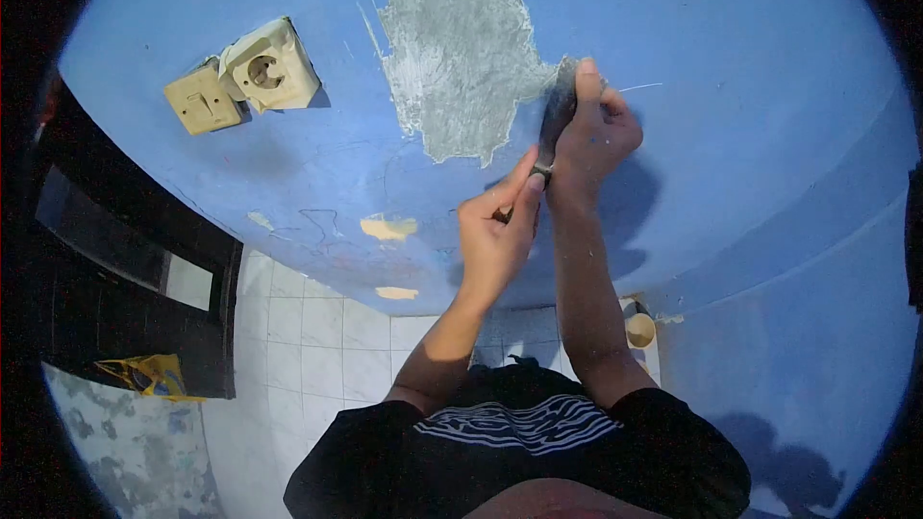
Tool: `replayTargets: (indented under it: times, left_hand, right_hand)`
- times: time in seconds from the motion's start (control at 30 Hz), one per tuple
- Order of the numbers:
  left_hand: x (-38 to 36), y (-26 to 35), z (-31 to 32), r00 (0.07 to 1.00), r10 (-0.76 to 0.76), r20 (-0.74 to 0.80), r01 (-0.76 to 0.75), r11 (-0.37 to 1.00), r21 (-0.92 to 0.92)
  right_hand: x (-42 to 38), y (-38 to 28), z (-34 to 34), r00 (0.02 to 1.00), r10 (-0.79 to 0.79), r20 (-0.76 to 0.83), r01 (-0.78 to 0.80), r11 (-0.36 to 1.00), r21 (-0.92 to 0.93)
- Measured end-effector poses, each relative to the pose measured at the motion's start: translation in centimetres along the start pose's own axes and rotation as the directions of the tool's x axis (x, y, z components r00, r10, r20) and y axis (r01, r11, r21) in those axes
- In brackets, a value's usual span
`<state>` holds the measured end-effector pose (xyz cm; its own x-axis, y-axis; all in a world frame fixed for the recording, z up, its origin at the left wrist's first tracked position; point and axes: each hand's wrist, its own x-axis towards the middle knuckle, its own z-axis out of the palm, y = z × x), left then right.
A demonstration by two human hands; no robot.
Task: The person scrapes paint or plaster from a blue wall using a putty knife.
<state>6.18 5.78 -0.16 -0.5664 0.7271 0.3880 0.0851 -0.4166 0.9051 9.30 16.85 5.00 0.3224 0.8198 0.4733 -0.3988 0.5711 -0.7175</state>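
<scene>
A scraper with a dark, flat blade [556,117] is held tilted against the blue wall [731,29], its upper end at the right edge of a bare grey patch [461,48]. My left hand [500,226] is closed around the scraper's lower end, mostly hiding the handle. My right hand [591,139] grips the blade from the right, its thumb near the top and the other fingers curled. Ragged paint edges surround the patch, and a thin pale scratch runs to the right of the blade.
A yellowed light switch [204,98] and a socket [269,69] are on the wall at upper left. Two cream spots [388,229] mark the wall lower down. White floor tiles [322,322], a dark doorway frame [231,308] and a yellow bag [154,375] are below. A beige round container [639,330] stands at right.
</scene>
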Motion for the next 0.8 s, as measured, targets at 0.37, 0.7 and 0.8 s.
replayTargets:
  times: [0.37, 0.7, 0.8]
  left_hand:
    - [-1.6, -0.1, -0.1, 0.996, -0.091, 0.01, 0.091, 0.995, -0.04]
    - [-1.1, 0.0, 0.1, 0.997, -0.076, 0.01, 0.077, 0.996, -0.044]
    - [-0.9, 0.6, -0.1, 0.993, -0.118, 0.01, 0.118, 0.992, -0.043]
  right_hand:
    - [-0.6, -0.3, -0.9, 0.985, 0.174, 0.016, -0.174, 0.985, -0.002]
    - [-0.5, -1.1, -0.8, 0.984, 0.168, 0.054, -0.168, 0.986, -0.007]
    - [-0.6, 0.2, -0.9, 0.994, 0.101, 0.052, -0.104, 0.994, 0.046]
